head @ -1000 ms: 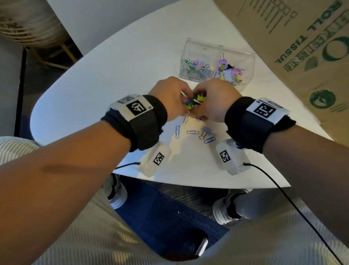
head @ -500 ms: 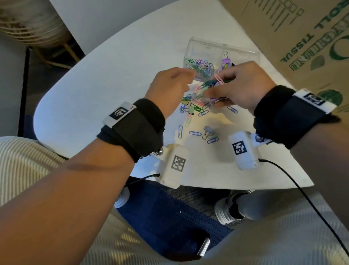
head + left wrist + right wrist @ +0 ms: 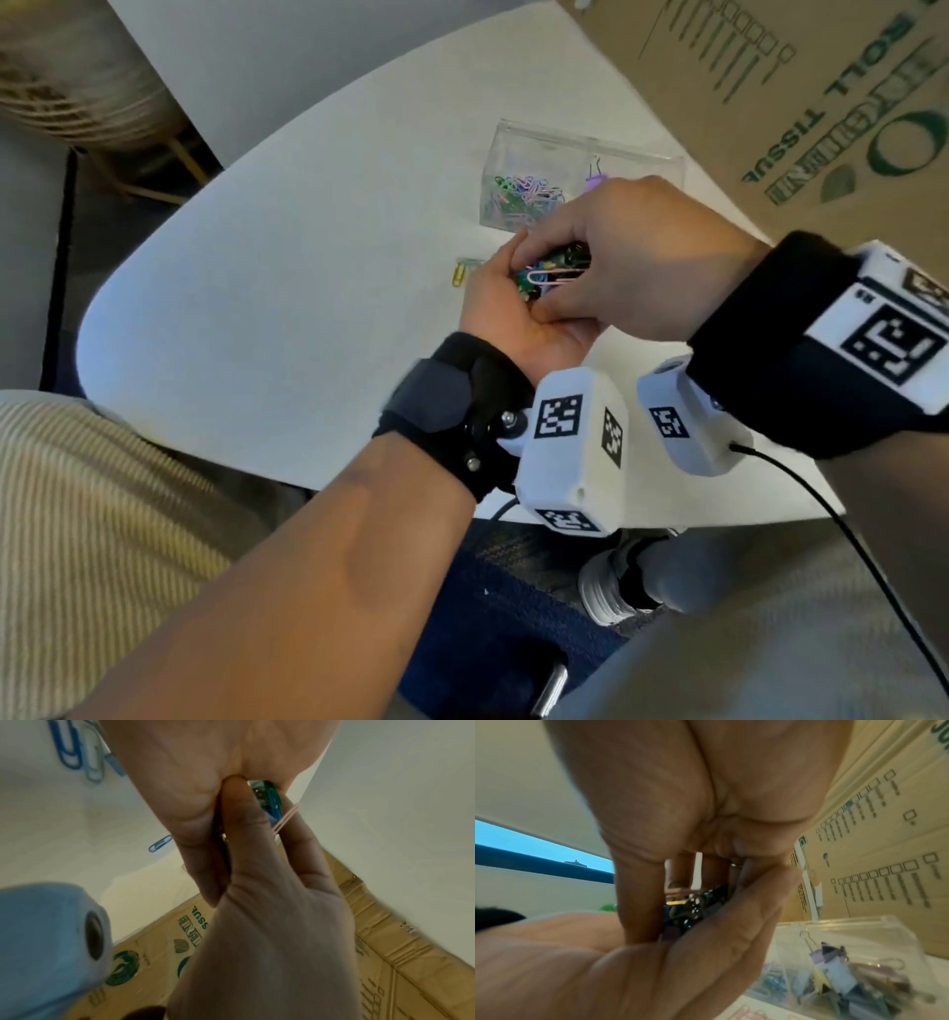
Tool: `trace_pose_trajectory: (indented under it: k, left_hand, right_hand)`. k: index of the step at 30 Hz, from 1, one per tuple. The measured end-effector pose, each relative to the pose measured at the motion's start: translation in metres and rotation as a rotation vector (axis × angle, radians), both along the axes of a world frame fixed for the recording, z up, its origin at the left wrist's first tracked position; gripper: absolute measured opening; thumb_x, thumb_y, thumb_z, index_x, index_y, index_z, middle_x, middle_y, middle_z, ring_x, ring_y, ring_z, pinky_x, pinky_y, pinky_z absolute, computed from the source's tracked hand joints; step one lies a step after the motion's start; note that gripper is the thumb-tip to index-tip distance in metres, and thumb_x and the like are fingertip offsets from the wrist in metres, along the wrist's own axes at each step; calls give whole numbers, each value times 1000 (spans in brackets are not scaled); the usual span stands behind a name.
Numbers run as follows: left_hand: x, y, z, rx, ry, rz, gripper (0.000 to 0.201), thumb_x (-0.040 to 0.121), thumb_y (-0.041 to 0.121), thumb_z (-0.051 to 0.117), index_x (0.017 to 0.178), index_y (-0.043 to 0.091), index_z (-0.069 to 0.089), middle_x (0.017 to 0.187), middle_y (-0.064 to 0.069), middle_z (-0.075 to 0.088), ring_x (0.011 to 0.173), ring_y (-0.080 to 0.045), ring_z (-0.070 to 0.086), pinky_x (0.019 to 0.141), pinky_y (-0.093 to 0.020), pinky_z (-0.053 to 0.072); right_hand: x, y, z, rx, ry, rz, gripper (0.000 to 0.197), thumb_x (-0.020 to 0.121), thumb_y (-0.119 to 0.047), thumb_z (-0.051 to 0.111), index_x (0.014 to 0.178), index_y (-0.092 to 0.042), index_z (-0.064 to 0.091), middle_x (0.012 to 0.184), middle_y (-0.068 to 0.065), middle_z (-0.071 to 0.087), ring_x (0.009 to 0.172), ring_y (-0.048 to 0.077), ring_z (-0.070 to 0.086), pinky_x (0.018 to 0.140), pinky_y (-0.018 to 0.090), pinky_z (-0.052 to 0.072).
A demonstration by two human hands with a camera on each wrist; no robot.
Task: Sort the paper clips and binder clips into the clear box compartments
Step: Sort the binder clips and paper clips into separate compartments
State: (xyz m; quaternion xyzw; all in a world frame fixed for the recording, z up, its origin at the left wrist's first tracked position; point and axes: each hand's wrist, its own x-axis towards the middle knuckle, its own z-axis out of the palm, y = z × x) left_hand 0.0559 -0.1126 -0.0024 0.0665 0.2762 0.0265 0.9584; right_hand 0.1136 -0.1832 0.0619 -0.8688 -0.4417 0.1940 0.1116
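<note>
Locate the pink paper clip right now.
In the head view, the pink paper clip sits atop a clip bundle cupped in the left hand, under the right hand, just in front of the clear box.

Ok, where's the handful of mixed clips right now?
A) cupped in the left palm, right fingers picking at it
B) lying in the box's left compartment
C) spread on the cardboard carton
A: the left hand cups the clips while the right hand picks at them, short of the clear box.
</note>
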Motion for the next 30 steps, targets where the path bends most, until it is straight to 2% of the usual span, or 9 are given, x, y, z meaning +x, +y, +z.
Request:
trace_pose_trajectory:
  k: [4,7,10,14,16,22,25,27,30]
  left_hand:
    - [2,0,2,-33,5,65,35,97,21,34,85,0,60,67,-17,68,57,-29,67,56,-31,56]
    - [3,2,-1,-45,-21,113,34,95,17,34,89,-3,61,74,-19,68,63,-31,68,63,-33,56]
    - [6,5,-5,-44,-35,156,33,94,15,34,94,-4,61,82,-20,67,65,-33,68,63,-39,58]
    - [9,6,-10,16,-25,177,35,96,14,34,98,-8,61,85,-24,66,83,-37,61,77,-48,52]
    - [8,5,-11,22,-36,181,37,95,14,33,111,-8,58,100,-25,63,95,-37,58,81,-46,51]
    - [8,3,-16,9,-46,175,34,96,15,32,93,-6,60,80,-23,67,65,-33,68,53,-31,55]
    - [8,1,-17,1,-37,183,34,96,14,32,97,-7,59,85,-24,66,74,-34,66,64,-33,57]
    - [10,0,-17,-10,-31,183,33,96,14,33,99,-9,58,88,-25,66,84,-35,62,80,-39,52]
    - [13,0,-16,-5,-28,196,32,97,13,35,96,-10,58,80,-26,67,83,-36,61,84,-49,49]
  right_hand:
    - [3,-4,6,42,-24,44,51,77,-30,76,124,-41,60,119,-21,62,95,-6,42,72,8,28]
    - [9,-7,8,107,18,-6,55,74,-30,80,123,-44,60,95,-25,60,83,-3,52,76,10,41]
    - [18,-13,13,230,49,-57,44,76,-31,78,116,-41,65,84,-19,63,79,1,62,82,25,52]
    - [26,-22,14,327,5,-103,16,80,-33,74,96,-32,73,82,-16,67,81,7,63,63,9,42]
    - [27,-23,7,281,10,-97,13,78,-28,75,91,-32,75,79,-12,69,77,7,62,63,12,43]
    - [24,-15,-19,193,-17,-2,25,75,-23,78,96,-35,74,98,-9,72,85,13,63,84,35,51]
    - [29,-18,-21,219,11,-18,19,76,-25,78,93,-33,75,93,-10,73,80,7,62,83,27,50]
    - [33,-23,-20,263,69,-68,16,78,-27,77,93,-33,76,79,-14,70,71,-2,59,69,8,44]
    - [39,-31,-17,344,118,-115,13,84,-29,71,95,-34,76,77,-14,70,71,-4,60,71,11,46]
